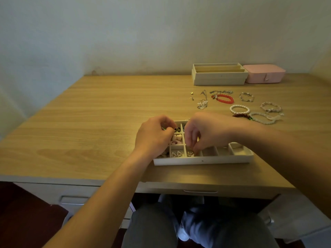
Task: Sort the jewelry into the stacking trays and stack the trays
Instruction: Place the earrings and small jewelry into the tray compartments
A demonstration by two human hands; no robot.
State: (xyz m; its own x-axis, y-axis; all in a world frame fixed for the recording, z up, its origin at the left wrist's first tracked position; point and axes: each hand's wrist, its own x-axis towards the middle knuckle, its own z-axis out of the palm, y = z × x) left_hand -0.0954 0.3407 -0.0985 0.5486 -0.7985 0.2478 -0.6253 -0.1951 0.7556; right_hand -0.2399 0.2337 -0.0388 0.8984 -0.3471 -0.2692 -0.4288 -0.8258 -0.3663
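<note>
pinching with its fingertips, the right hand (200, 135) holds a small metal piece (190, 153) down in a front cell of the divided tray (202, 161), probably to seat it apart from the triangle earrings (176, 154) next door, while the curled left hand (154, 136) sits at the tray's left end, its grip hidden.

1. Left grip (154, 136) and right grip (202, 133): bare hands.
2. Left forearm (107, 190) and right forearm (286, 149): bare all the way to the frame edge.
3. Trousers (152, 228): dark grey, plain fabric, soft creases.
4. Footwear (182, 235): pale blue-grey with a white toe. Too blurred to tell the type.
</note>
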